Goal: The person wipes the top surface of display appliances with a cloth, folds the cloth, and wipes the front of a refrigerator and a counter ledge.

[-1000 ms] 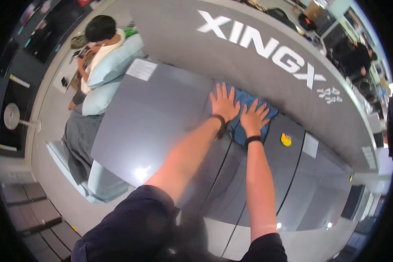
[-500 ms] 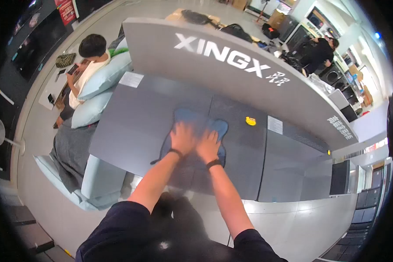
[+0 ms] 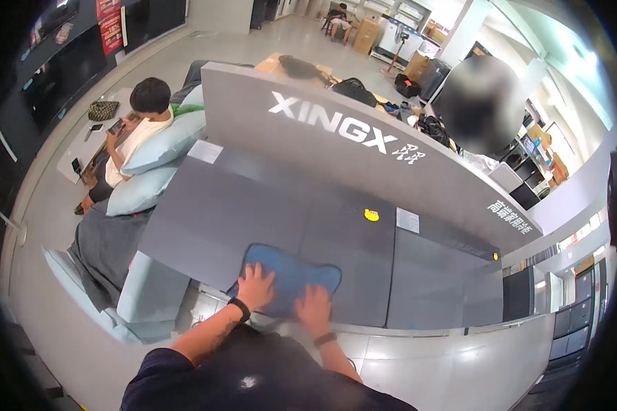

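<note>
A blue cloth (image 3: 291, 265) with a dark border lies spread over the front edge of a dark grey flat top (image 3: 253, 198). My left hand (image 3: 256, 288) rests on the cloth's left part, palm down with its fingers spread. On the right part of the same cloth is my right hand (image 3: 314, 310), slightly blurred, its fingers stretched forward. Both palms press from above, and neither hand is wrapped round anything. The cloth's near edge is partly hidden by my hands and body.
Behind the top stands a grey panel (image 3: 240, 127) with white lettering. A yellow sticker (image 3: 371, 215) and a paper label (image 3: 408, 220) are on the top. At left, a person (image 3: 144, 127) sits by pale blue cushions (image 3: 140, 195). Further back is a blurred figure (image 3: 480, 103).
Both hands have moved back toward my body with the cloth, from the middle of the top to its front edge. The cloth, pinched in at its middle before, is now more spread out.
</note>
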The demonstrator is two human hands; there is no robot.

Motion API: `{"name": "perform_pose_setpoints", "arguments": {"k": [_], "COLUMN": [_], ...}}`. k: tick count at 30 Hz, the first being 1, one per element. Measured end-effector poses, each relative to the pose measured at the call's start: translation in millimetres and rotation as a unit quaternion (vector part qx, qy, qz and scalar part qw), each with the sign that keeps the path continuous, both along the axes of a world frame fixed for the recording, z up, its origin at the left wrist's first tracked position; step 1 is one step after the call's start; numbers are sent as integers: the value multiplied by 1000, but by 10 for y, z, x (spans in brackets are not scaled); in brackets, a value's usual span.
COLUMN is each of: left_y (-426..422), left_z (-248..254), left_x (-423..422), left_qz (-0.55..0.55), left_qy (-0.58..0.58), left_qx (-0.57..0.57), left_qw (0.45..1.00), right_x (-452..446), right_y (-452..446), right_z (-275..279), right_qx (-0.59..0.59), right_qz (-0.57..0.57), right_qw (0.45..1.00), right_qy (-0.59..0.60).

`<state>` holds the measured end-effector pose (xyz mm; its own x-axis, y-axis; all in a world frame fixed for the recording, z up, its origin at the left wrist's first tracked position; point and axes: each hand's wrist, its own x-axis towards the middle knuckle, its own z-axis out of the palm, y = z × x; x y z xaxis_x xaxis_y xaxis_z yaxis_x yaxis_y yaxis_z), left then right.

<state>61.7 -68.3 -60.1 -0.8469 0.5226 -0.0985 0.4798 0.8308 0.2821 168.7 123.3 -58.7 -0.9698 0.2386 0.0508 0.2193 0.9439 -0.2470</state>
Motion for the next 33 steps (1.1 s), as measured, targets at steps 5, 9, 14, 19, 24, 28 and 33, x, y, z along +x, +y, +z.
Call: {"name": "perform_pose_setpoints", "arguments": {"k": [5, 9, 14, 19, 24, 28, 33], "left_y": [271, 528, 985, 1313, 1762, 2168, 2478], "left_z": [181, 36, -92, -136, -454, -415, -132], "left_x": [-163, -432, -735, -1165, -1562, -2082, -2387], "left_qz": [-5, -98, -133, -105, -57, -29, -24], "left_qy": [-49, 38, 18, 109, 121, 59, 83], "left_qx": [-37, -73, -54, -53, -154, -233, -356], "left_qw": [998, 992, 989, 987, 979, 970, 930], "right_x": [-250, -596, -1112, -1604, -2114, -2705, -3204], "right_y": [-109, 76, 284, 460, 590, 839, 1199], "right_z": [253, 79, -166, -173, -299, -218, -302], "right_qx": [80, 105, 119, 127, 266, 288, 188], "right_qz": [17, 36, 91, 93, -35, -46, -40], "right_qw": [995, 994, 987, 986, 961, 936, 946], "right_qy": [-56, -6, -58, -50, -59, -196, -259]}}
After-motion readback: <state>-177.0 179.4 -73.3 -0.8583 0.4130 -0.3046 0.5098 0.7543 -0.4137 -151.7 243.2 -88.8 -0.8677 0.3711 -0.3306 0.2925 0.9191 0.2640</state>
